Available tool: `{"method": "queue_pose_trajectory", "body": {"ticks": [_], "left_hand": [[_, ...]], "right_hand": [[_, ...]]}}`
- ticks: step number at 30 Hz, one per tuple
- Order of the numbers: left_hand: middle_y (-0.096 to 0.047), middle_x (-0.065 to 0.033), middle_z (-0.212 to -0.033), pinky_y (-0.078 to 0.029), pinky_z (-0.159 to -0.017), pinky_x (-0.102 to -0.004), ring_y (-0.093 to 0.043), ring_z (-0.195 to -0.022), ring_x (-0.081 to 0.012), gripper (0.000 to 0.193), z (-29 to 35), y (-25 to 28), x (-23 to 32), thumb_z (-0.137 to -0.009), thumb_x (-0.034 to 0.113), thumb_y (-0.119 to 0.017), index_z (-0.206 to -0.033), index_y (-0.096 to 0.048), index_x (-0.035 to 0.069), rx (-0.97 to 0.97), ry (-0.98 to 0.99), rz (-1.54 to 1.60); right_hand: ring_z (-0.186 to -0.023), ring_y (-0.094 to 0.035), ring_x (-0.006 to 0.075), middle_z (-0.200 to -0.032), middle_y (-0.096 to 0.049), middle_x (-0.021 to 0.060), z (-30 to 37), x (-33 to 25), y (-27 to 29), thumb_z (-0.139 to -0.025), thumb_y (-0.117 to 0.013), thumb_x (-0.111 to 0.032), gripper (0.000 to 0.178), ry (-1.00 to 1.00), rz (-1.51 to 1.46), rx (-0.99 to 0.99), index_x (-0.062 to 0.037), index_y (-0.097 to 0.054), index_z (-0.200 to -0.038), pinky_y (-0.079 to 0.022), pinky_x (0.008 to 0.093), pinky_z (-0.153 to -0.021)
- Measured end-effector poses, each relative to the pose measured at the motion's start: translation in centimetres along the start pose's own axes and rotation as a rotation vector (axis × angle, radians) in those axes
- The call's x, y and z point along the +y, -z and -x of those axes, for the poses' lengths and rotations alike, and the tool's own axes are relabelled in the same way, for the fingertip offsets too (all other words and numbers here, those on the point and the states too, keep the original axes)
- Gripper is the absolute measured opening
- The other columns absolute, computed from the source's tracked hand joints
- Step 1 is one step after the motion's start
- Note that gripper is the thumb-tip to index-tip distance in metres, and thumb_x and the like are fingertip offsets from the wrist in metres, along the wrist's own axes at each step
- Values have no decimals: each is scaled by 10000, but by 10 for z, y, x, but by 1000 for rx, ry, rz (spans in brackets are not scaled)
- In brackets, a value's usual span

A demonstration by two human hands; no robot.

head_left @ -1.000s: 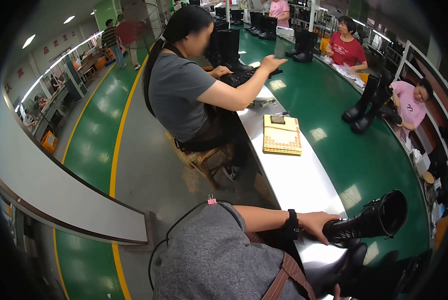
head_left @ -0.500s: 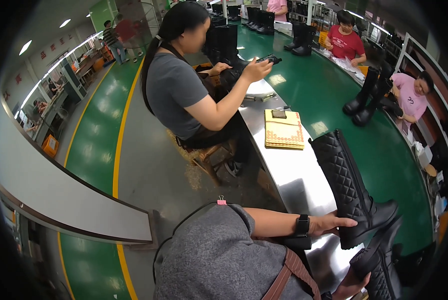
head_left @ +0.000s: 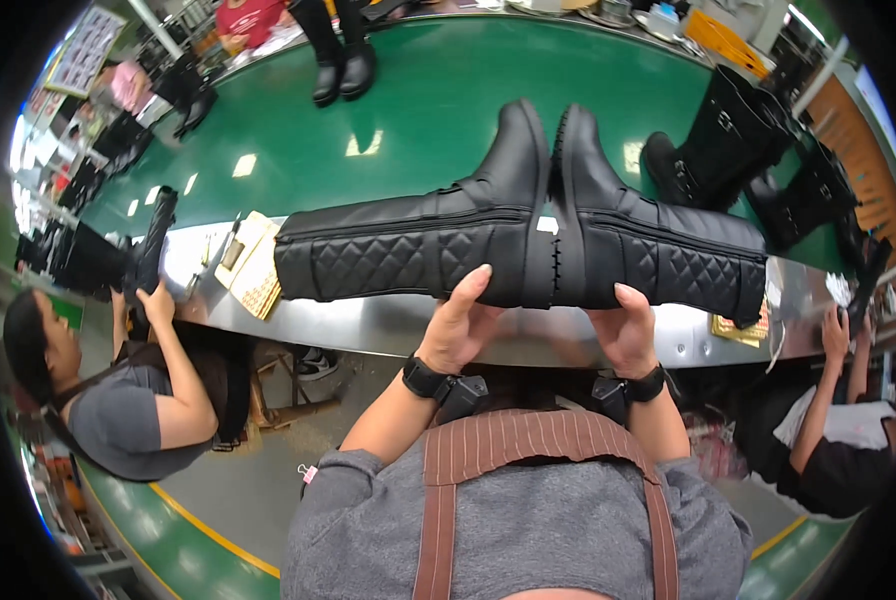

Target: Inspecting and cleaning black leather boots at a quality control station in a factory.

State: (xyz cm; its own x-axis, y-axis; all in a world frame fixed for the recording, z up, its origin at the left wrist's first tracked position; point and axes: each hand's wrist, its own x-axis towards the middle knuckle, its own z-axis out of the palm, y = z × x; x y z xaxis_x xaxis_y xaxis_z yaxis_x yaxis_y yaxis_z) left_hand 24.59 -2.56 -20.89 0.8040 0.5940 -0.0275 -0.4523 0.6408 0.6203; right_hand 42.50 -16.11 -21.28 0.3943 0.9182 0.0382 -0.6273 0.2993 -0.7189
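Two tall black boots lie on their sides in my hands, sole against sole or nearly so, toes pointing away from me. My left hand [head_left: 460, 325] is closed round the heel end of the left boot [head_left: 373, 255], its thumb on the quilted side. In the same way my right hand [head_left: 623, 325] grips the right boot [head_left: 658, 240] near its heel. A zip runs along the side of each shaft, which points outward. The small white patch [head_left: 547, 225] between the soles is too small to make out. Most of my fingers are hidden under the boots.
A metal ledge [head_left: 368, 330] edges the green work surface [head_left: 448, 80]. Yellow sheets [head_left: 258, 270] lie left, more at right. Black boots stand at the far side [head_left: 343, 70] and right [head_left: 733, 130]. Co-workers sit on both sides, each holding a dark item.
The view has swung round to the right. Both boots have come together in front of me, turned sideways with soles facing; before, they were apart, one in each hand.
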Motion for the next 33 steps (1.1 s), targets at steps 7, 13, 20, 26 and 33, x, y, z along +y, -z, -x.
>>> {"method": "queue_pose_trajectory", "body": {"ticks": [7, 13, 20, 26, 33], "left_hand": [[-579, -104, -1249, -409, -1007, -412, -550, -1153, -234, 486, 1, 3, -4, -904, 311, -568, -1282, -495, 14, -36, 10, -25], [-598, -107, -1212, -446, -953, -426, -571, -1123, -248, 413, 4, 9, -6, -903, 223, -581, -1252, -525, 11, -38, 3, 39], [-573, -117, -1255, -433, -957, -477, -540, -1166, -273, 418, 4, 12, -4, -906, 213, -570, -1277, -515, 29, -80, 57, 72], [-565, -107, -1272, -413, -975, -502, -520, -1192, -276, 424, 4, 15, -6, -908, 215, -564, -1288, -510, 34, -122, 46, 70], [-570, -102, -1255, -429, -982, -475, -554, -1145, -242, 379, 4, 25, -5, -906, 150, -565, -1266, -524, 43, -137, 53, 5]], "right_hand": [[-1109, -582, 255, -1165, -634, 129, 10, -1, 6, -812, -583, -232, 409, -26, 33, 22, 50, -625, -1105, -402, 389, -1012], [-1130, -567, 252, -1178, -628, 125, 11, 1, 16, -803, -596, -244, 428, -105, 27, -3, 46, -619, -1118, -387, 379, -1016], [-1151, -552, 252, -1215, -610, 127, 13, 1, 22, -806, -590, -256, 466, -151, 46, -39, 50, -596, -1157, -374, 382, -1023], [-1199, -517, 267, -1261, -581, 131, 12, 3, 26, -809, -594, -279, 505, -143, 94, -59, 45, -576, -1196, -339, 393, -1053], [-1195, -519, 273, -1257, -581, 149, 21, 14, 71, -805, -594, -292, 514, -197, 78, -67, 54, -578, -1186, -342, 400, -1046]]}}
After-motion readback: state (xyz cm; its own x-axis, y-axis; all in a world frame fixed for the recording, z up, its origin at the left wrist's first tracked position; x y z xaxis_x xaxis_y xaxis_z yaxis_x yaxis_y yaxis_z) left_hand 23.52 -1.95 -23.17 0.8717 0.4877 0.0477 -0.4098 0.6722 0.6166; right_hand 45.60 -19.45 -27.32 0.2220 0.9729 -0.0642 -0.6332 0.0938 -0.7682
